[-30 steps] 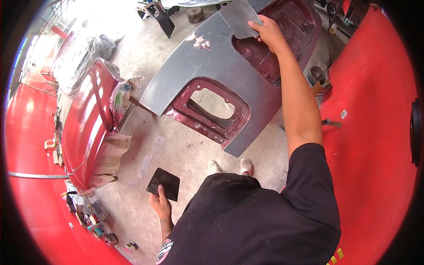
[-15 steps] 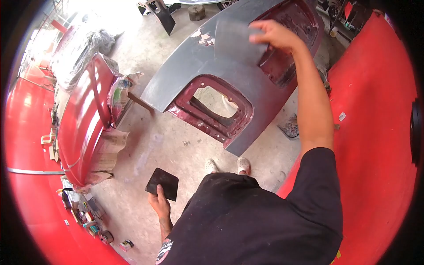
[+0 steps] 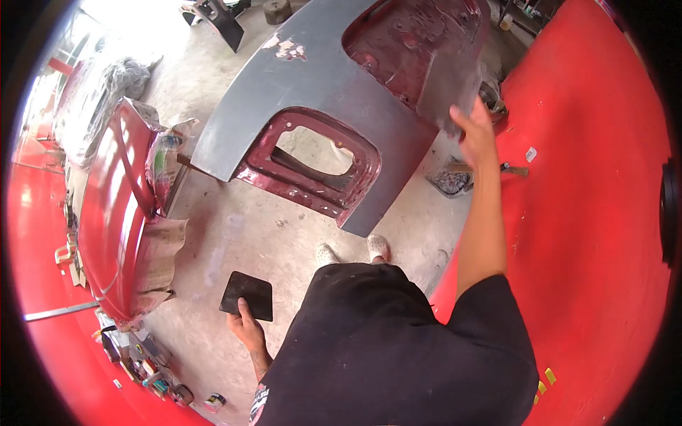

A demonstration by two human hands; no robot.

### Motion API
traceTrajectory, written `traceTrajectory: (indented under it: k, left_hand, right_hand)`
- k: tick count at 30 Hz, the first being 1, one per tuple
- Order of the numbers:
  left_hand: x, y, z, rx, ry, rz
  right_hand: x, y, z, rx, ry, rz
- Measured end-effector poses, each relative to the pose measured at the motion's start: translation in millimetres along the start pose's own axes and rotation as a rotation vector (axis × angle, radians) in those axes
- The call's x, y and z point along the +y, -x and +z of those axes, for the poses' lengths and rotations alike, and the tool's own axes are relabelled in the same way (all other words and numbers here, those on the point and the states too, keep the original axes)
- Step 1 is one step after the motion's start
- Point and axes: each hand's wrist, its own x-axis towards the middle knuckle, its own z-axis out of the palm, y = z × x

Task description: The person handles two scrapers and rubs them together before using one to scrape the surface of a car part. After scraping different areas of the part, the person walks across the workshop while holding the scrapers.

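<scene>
Gray sheet [image 3: 444,85] pinched by one corner in the right hand [image 3: 474,131] — both motion-blurred — in front of the right edge of the car panel [image 3: 305,82]; can't tell if sheet touches it. Panel mostly gray, dark red in its two recesses, pale patch [image 3: 285,48] near the upper left edge. Left hand [image 3: 246,325] grips a black pad [image 3: 249,295], thumb on top, held low, well apart from the panel. Shoes [image 3: 378,248] on the floor [image 3: 234,238] just below the panel. Black tray [image 3: 449,183] near the right forearm. Left side: shiny red car part [image 3: 106,220], paper [image 3: 162,259] along its edge, plastic sheeting [image 3: 103,106] behind. Big red surface [image 3: 582,192] at right.
</scene>
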Motion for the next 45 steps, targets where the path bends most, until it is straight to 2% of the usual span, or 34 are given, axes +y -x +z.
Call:
traceTrajectory:
  k: [4,6,9,10,11,13,14,15,17,19,20,21,23,25,26,28,29,31,35,36,37,39,41,43,44,45]
  left_hand:
    - [17,-8,9,-0.046,-0.112,0.043]
    - [26,-18,15,-0.134,-0.205,0.077]
    - [36,-32,28,-0.187,-0.168,0.094]
    - [41,-34,35,-0.199,-0.167,0.122]
    - [43,-37,38,-0.211,-0.179,0.123]
    - [45,-40,44,-0.231,-0.114,0.119]
    - [46,-40,48,-0.238,-0.119,0.114]
    - [49,-39,52,-0.246,-0.139,0.121]
    - [48,-35,55,-0.257,-0.164,0.128]
    - [41,-35,58,-0.288,-0.116,0.097]
    - [37,-36,56,-0.306,-0.103,0.083]
    - [39,-36,58,-0.307,-0.107,0.082]
    - [46,-30,62,-0.317,-0.143,0.099]
    - [43,-30,61,-0.316,-0.139,0.076]
    - [40,-31,61,-0.32,-0.13,0.055]
    - [34,-35,60,-0.321,-0.139,0.072]
    - [33,-36,59,-0.321,-0.145,0.089]
    - [37,-37,60,-0.298,-0.134,0.098]
    - [42,-35,54,-0.279,-0.182,0.037]
    - [39,-35,51,-0.265,-0.177,0.031]
    - [33,-35,48,-0.271,-0.137,0.021]
    - [28,-34,44,-0.267,-0.092,0.002]
    - [26,-33,45,-0.229,-0.085,0.039]
    - [23,-31,41,-0.207,-0.086,0.003]
    - [21,-31,40,-0.204,-0.095,-0.015]
    - [18,-31,39,-0.192,-0.086,-0.025]
  right_hand:
    - [43,58,-23,0.137,0.141,0.099]
    - [49,75,-11,0.174,0.648,0.124]
    - [57,115,30,-0.043,0.616,-0.007]
    - [55,128,36,-0.28,0.704,0.133]
    - [47,138,41,-0.344,0.618,0.134]
    - [56,134,31,-0.03,0.606,0.03]
    - [51,134,22,0.119,0.487,0.067]
    - [54,141,22,0.121,0.489,0.076]
    - [63,161,32,-0.128,0.618,0.308]
    - [44,177,50,-0.67,0.802,0.308]
    - [56,189,50,-0.649,0.712,0.195]
    - [57,187,46,-0.649,0.709,0.198]
    - [56,173,36,-0.027,0.441,0.095]
    - [37,146,29,0.169,0.448,0.016]
    - [35,143,31,0.17,0.445,0.016]
    - [28,135,44,0.022,0.597,0.157]
    - [7,135,56,-0.2,0.713,0.37]
    - [10,144,70,-0.296,0.694,0.184]
    - [2,120,66,-0.102,0.798,0.156]
    - [-9,122,76,-0.252,0.839,0.365]
    - [-8,130,83,-0.402,0.809,0.448]
    - [-4,149,91,-0.668,0.766,0.401]
    - [0,147,83,-0.679,0.767,0.361]
    - [3,131,71,-0.241,0.552,0.126]
    - [4,126,70,-0.261,0.56,0.129]
    - [4,122,70,-0.122,0.473,0.162]
